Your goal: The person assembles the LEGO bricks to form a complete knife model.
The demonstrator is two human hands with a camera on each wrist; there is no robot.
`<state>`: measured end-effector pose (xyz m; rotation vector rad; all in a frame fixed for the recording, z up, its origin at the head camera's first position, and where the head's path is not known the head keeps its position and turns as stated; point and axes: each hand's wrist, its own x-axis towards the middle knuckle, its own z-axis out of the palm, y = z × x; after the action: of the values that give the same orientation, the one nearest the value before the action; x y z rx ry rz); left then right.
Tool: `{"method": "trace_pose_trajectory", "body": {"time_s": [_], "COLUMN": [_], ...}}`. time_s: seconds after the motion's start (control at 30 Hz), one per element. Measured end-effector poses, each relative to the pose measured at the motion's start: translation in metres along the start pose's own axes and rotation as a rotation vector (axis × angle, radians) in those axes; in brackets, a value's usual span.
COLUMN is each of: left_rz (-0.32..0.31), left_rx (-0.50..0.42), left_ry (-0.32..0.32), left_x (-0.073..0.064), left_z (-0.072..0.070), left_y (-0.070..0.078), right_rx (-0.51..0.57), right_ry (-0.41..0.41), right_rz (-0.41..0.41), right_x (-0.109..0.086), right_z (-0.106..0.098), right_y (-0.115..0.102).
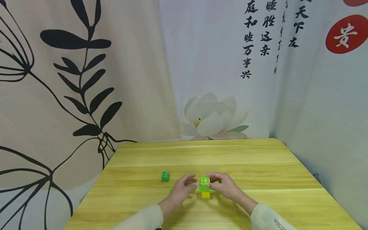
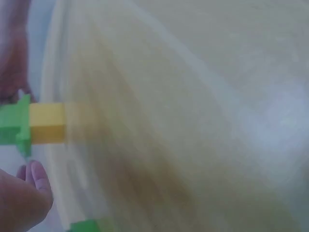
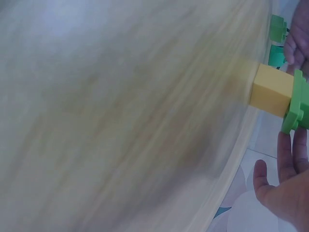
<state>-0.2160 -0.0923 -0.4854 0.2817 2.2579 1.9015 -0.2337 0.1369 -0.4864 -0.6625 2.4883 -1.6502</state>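
Observation:
A small stack of toy building bricks stands on the table in front of me. Its base is a yellow brick [image 1: 205,195], above which lies a wider green piece [image 3: 295,101]. On top is a light green brick [image 1: 205,180] with studs. My right hand [image 1: 227,187] pinches this top brick from the right, while its other fingers reach the edge of the wider green piece in the right wrist view. My left hand [image 1: 182,188] is at the stack's left side, fingers loosely bent and fingertips close to the green piece.
A darker green brick [image 1: 165,176] lies on the wooden table [image 1: 143,159], behind and left of my left hand. Another green brick [image 1: 170,191] is mostly hidden by that hand. Printed curtains [image 1: 143,80] hang behind the table.

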Motion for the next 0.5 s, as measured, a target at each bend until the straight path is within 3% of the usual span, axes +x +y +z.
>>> {"method": "trace_pose_trajectory", "body": {"time_s": [0.3, 0.5], "left_rz": [0.049, 0.072], "left_rx": [-0.029, -0.007], "left_ry": [-0.012, 0.057], "left_x": [0.002, -0.001], "left_z": [-0.032, -0.055], "left_y": [0.02, 0.018], "right_rx": [0.001, -0.014], "right_ry": [0.011, 0.019], "right_rz": [0.005, 0.026], "right_x": [-0.001, -0.001], "right_z": [0.0, 0.001], "right_y": [0.0, 0.001]}}
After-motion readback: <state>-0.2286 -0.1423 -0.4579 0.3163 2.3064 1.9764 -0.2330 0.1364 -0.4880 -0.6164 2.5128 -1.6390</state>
